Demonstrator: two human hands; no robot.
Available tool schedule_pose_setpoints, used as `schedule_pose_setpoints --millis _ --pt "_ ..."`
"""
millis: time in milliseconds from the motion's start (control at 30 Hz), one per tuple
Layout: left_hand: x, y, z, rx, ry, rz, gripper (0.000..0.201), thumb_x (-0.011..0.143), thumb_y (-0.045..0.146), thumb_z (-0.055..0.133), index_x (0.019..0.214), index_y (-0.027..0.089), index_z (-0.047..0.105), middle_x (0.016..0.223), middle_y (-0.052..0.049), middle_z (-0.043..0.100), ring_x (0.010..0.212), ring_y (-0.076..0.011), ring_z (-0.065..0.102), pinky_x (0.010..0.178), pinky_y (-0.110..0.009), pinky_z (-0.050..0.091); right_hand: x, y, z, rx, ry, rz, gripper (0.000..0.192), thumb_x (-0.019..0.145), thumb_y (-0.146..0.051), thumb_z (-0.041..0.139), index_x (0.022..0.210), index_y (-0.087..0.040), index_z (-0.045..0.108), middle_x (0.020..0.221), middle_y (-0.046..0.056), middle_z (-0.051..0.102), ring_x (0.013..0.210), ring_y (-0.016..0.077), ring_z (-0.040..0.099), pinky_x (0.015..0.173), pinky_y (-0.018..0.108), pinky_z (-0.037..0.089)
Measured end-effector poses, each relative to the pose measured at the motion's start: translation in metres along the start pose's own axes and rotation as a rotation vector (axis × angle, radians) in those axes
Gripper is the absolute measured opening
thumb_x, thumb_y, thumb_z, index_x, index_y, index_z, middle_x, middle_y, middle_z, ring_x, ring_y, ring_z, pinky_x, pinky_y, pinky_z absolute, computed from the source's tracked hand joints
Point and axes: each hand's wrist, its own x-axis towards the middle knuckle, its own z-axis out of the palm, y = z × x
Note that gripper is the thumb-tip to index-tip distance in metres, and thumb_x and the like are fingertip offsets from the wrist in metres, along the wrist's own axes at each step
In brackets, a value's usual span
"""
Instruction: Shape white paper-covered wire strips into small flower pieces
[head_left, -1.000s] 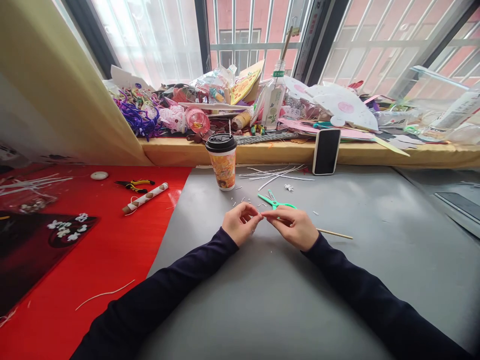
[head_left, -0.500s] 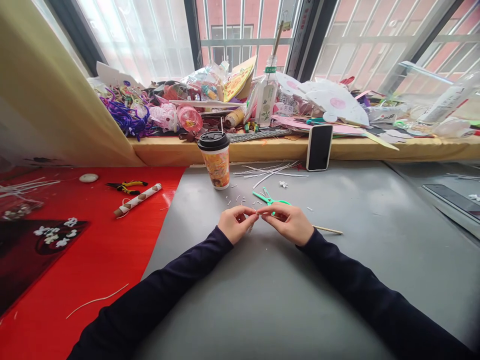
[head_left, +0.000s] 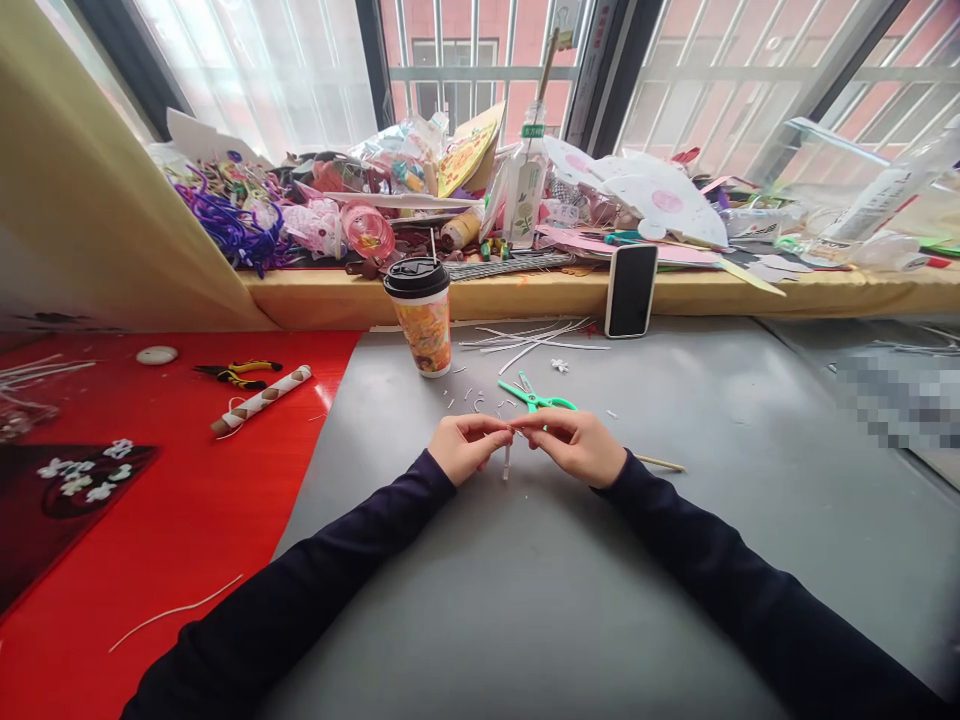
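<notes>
Left hand [head_left: 466, 447] and right hand [head_left: 576, 445] meet fingertip to fingertip at centre, both pinching one small white strip [head_left: 507, 461] that hangs down. A stick [head_left: 660, 463] lies under the right hand. Green scissors [head_left: 535, 398] lie at twelve o'clock, a coffee cup [head_left: 421, 317] beyond at eleven.

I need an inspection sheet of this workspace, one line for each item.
Surface: grey table; red mat at its left.
Job's things: small white strip hanging between both hands' fingertips; thin wooden stick under the right hand.
Clutter: green scissors, white cuttings, lidded cup, phone, pliers, paper roll.
Hands: left hand and right hand pinch the strip.
Cables: nothing seen.
Surroundings: crowded windowsill, barred window.
</notes>
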Motion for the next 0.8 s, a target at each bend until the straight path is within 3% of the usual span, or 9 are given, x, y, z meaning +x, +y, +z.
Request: schedule_pose_setpoints --millis 267,800 --pt "0.0003 0.0003 0.0014 0.046 -0.016 -0.007 0.031 0.066 0.037 0.059 0.081 0.011 0.065 0.060 -0.003 0.059 0.036 -0.0032 0.038 0.036 -0.018 0.031 -0.0025 0.0028 -0.0033 -0.017 -0.013 -0.014 0.025 0.077 -0.024 0.046 0.096 -0.018 0.062 0.067 0.002 0.059 0.054 0.0080 0.049 0.048 0.019 0.038" --pt "0.0000 0.0007 0.0020 0.052 -0.037 -0.026 0.032 0.065 0.038 0.058 0.082 0.011 0.065 0.065 -0.005 0.062 0.037 -0.0028 0.037 0.035 -0.018 0.030 -0.0044 0.0040 -0.0033 -0.131 -0.001 -0.091 0.026 0.081 -0.024 0.041 0.098 -0.020 0.061 0.064 0.001 0.058 0.056 0.0080 0.051 0.053 0.019 0.039"
